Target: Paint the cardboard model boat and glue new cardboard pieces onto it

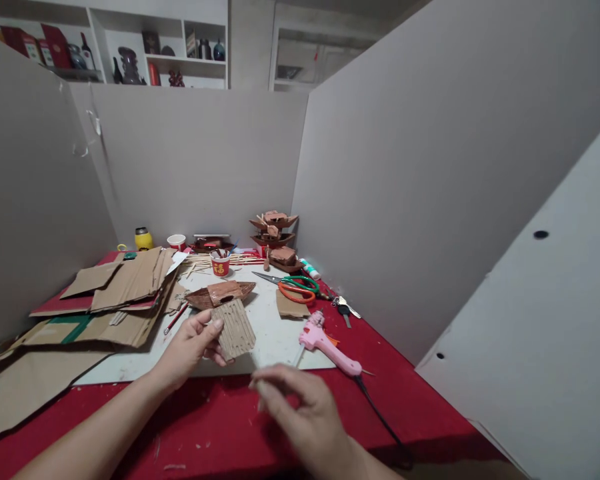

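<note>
Corrugated cardboard strip (236, 328) sits pinched by its edge in the left hand (193, 345), leaving its ribs uncrushed; right hand (300, 410) too blurred to tell.

"Where is the left hand (193, 347)?"

"Its bare forearm runs diagonally from the lower left corner toward the middle. The wrist is straight and the palm is turned to the right."

"And its fingers (219, 359)?"

"The thumb is on top and the fingers are underneath. They are pinched on the near edge of a corrugated card piece (236, 328)."

"What about the right hand (300, 407)?"

"It sits lower and closer to the camera, with its wrist at the bottom edge. The back of the hand faces up. The fingers curl leftward with the tips drawn together. It's blurred, so I can't tell whether it grips anything."

"Do the hands touch?"

"No. They are near each other, with a gap between them."
</note>
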Motion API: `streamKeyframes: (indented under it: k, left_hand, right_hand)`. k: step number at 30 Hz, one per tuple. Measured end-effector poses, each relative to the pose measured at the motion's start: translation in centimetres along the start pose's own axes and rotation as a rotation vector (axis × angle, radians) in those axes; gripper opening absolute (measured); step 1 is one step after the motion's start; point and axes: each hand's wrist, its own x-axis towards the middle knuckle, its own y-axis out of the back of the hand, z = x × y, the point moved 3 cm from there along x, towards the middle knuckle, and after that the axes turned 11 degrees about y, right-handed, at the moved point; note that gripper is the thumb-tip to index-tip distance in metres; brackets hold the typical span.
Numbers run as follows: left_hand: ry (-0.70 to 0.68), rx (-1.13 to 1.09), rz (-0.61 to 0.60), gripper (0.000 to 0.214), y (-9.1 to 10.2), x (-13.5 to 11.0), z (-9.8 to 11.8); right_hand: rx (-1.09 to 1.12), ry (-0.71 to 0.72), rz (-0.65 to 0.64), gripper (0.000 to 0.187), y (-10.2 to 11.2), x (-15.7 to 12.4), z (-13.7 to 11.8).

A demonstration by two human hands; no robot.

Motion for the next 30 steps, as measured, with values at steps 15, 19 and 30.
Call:
streamKeyframes:
  k: [15, 19, 30]
  left_hand:
    - [0.060, 0.099, -0.204, 0.045, -1.6, -1.3, -0.6]
    - [0.036, 0.133, -0.161, 0.045, -1.6, -1.1, -0.8]
    - [0.282, -0.378, -0.148, 0.052, -0.6, -0.4, 0.0]
  right_hand:
    - [0.199, -0.511, -0.071, 0.038, -0.1, 2.8, 3.0]
    - [0.075, -0.360, -0.090, 0.032, -0.1, 3.2, 2.4]
    - [-0.521, 0.342, -0.367, 0.027, 1.0, 6.9, 2.3]
